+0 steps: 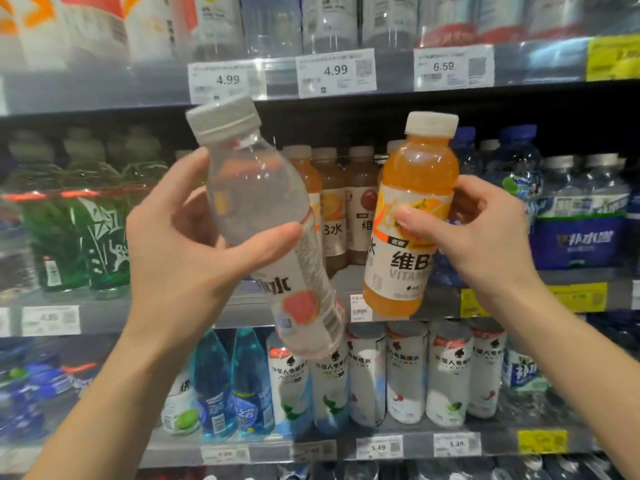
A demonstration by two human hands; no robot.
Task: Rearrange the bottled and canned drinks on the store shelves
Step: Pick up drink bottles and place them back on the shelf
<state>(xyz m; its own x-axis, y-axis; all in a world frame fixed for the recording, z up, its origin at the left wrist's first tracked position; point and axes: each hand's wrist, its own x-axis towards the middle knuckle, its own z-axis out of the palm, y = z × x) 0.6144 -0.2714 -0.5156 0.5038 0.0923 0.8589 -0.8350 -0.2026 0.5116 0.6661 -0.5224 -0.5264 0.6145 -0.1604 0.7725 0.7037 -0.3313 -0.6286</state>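
Observation:
My left hand [187, 244] grips a clear bottle [256, 188] with a grey cap and a pink fruit on its label, tilted with the cap up and to the left. An orange vitamin drink bottle [412, 188] with a white cap is held by my right hand [485, 233], nearly upright, thumb across the label. Both bottles hang in front of the middle shelf [346, 285], where a row of similar orange bottles [332, 202] stands behind them.
Green bottles [93, 220] stand at the middle shelf's left, blue-capped water bottles [568, 195] at its right. The lower shelf holds white bottles [405, 372] and blue bottles [214, 379]. Price tags [334, 72] line the upper shelf edge.

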